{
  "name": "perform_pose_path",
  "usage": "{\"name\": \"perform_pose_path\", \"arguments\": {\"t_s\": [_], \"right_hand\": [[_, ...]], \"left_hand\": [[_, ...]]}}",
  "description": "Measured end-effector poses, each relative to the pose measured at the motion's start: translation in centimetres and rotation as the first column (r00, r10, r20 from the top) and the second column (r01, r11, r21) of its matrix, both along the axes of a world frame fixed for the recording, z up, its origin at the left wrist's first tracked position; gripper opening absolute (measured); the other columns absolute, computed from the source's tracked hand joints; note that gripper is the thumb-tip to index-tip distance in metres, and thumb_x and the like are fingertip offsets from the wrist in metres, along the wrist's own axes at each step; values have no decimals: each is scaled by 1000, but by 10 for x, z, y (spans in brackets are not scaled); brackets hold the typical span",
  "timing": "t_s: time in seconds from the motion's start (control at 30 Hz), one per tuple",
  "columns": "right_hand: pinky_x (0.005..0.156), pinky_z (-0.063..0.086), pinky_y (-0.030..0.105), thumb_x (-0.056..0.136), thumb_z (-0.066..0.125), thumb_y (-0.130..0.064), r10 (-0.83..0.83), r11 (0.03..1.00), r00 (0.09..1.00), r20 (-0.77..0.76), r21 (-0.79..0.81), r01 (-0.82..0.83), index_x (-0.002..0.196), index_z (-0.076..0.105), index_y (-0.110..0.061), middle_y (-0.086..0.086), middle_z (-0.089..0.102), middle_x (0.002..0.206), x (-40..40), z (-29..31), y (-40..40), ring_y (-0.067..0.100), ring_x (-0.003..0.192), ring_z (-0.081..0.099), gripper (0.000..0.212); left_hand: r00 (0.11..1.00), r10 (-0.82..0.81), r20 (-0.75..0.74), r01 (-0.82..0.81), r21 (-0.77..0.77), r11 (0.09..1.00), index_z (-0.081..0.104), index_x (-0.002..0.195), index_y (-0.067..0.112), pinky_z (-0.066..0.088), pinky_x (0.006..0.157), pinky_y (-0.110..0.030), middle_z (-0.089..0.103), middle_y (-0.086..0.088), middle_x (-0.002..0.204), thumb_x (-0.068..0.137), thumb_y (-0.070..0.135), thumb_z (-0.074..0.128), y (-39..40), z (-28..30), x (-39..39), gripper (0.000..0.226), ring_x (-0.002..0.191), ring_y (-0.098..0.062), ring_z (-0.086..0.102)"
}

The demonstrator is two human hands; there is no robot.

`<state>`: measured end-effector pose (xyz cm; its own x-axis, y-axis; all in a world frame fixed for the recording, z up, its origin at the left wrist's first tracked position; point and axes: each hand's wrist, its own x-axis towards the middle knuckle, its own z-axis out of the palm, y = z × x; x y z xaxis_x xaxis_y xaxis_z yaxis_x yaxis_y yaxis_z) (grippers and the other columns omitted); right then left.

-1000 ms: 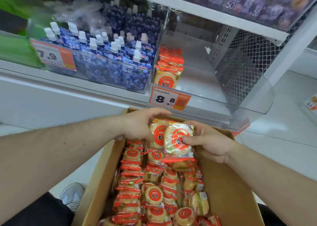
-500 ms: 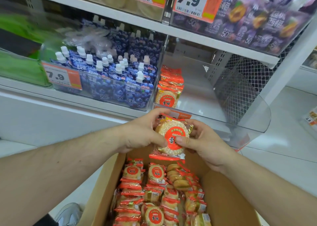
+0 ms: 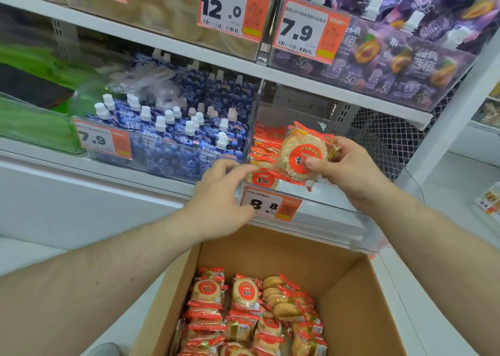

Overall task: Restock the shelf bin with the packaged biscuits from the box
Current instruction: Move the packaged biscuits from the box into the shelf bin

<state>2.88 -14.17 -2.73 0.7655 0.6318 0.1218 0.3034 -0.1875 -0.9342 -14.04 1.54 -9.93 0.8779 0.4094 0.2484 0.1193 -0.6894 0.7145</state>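
My right hand [image 3: 349,171] pinches a round biscuit pack [image 3: 297,157] with a red label, thumb on its front, and holds it over the front of the clear shelf bin [image 3: 338,220]. Several more packs [image 3: 266,143] are stacked at the bin's left side, one [image 3: 263,180] lying at the front. My left hand [image 3: 219,196] holds nothing, and its loosely bent fingers reach the bin's front edge beside that pack. Below stands the open cardboard box [image 3: 270,247] with several biscuit packs [image 3: 251,318] inside.
Blue spouted pouches [image 3: 173,134] fill the neighbouring bin on the left. Purple pouches [image 3: 405,55] sit on the shelf above. An 8.8 price tag [image 3: 270,205] hangs on the biscuit bin. A wire mesh panel [image 3: 384,144] closes the bin's right side. White floor lies to the right.
Both hands rose from the box toward the shelf bin. My left hand let go of the pack and now reaches the bin's front edge, while my right hand carries the pack up and right.
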Motion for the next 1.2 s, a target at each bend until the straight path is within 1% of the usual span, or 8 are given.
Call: {"name": "perform_pose_path", "arguments": {"t_s": [0.1,0.27,0.37,0.47,0.57,0.83,1.03,1.2], "right_hand": [[58,50,17,76,78,-1,23,977,999,31,-212,-16,118,57,-8,2,70,92,16,-15,18,12,80,66,47],[74,53,23,73,83,-10,134,875,980,144,-482,-49,120,54,-17,5,67,117,17,-37,44,11,90,65,55],[88,47,29,71,85,-30,194,775,907,374,-625,92,147,26,-19,2,58,132,16,-40,57,19,112,59,96],[79,52,34,70,84,-34,230,717,882,410,-685,131,152,-3,-25,4,64,115,16,-42,67,22,96,64,119],[77,55,37,72,81,-39,250,662,853,458,-723,194,151,-4,-22,6,65,110,19,-46,74,23,92,65,118],[72,45,31,74,78,-43,115,731,955,273,-674,104,147,14,-20,0,61,104,15,-48,84,18,87,60,100],[85,50,35,67,84,-38,84,760,983,163,-648,43,149,5,-28,-2,61,109,16,-48,82,18,99,61,114],[71,49,28,75,82,-24,70,744,997,32,-668,-31,152,-9,-27,-1,60,108,12,-37,65,10,84,59,120]], "left_hand": [[986,-5,-168,21,97,995,31,143,47,22,116,-45,19,3,148,78,28,65,-5,-12,6,76,139,-20,20],[984,-9,-179,28,101,994,26,143,47,22,115,-48,19,3,149,76,28,62,-7,-16,9,78,139,-22,21],[983,-21,-180,39,95,995,26,143,46,23,115,-48,18,4,149,77,25,62,-7,-17,8,79,139,-20,21],[985,-23,-171,39,90,995,25,144,46,24,115,-48,18,4,150,77,24,64,-7,-18,8,80,140,-20,21],[987,-24,-158,35,69,997,26,144,45,25,114,-48,17,5,150,77,23,64,-8,-19,9,80,140,-20,22],[990,-29,-135,33,28,999,26,143,44,28,114,-47,17,8,149,78,19,64,-11,-19,9,80,138,-18,25],[991,-40,-131,40,-1,999,25,145,43,29,114,-44,15,8,150,78,18,64,-12,-18,9,81,139,-19,24],[991,-44,-127,46,15,999,22,145,49,29,115,-42,13,11,146,78,16,64,-9,-17,4,85,138,-19,20]]}}
